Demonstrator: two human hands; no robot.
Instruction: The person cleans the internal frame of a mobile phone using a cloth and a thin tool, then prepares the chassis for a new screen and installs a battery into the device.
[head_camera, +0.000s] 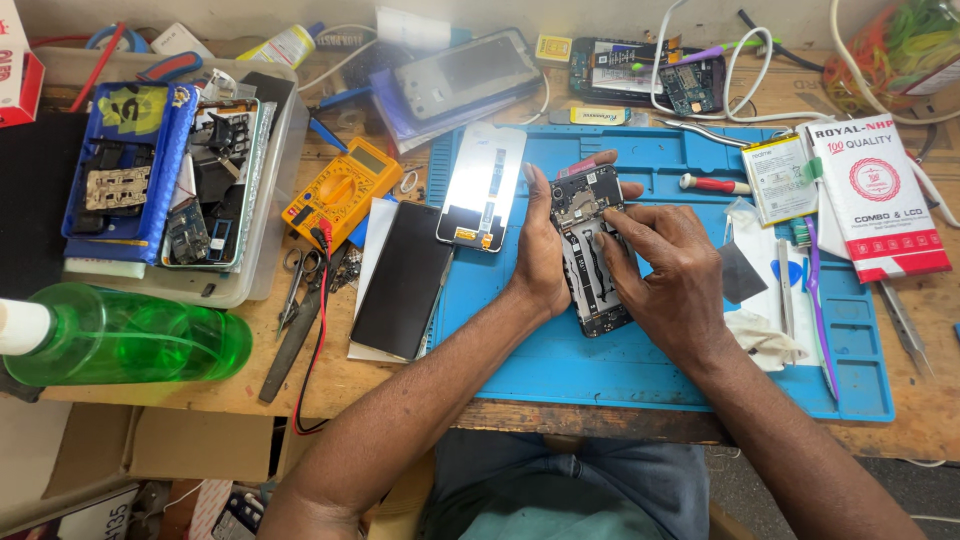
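Opened phone, flat black slab, hands gripping

The opened phone, back cover off and dark innards showing, stands tilted lengthwise over the blue mat, gripped in my fingers.

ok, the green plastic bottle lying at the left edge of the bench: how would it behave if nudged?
The green bottle lies on its side, so it would probably roll rather than slide. It looks translucent and mostly empty, so likely light and easily shifted. It overhangs the bench edge, so a push toward the front could drop it.
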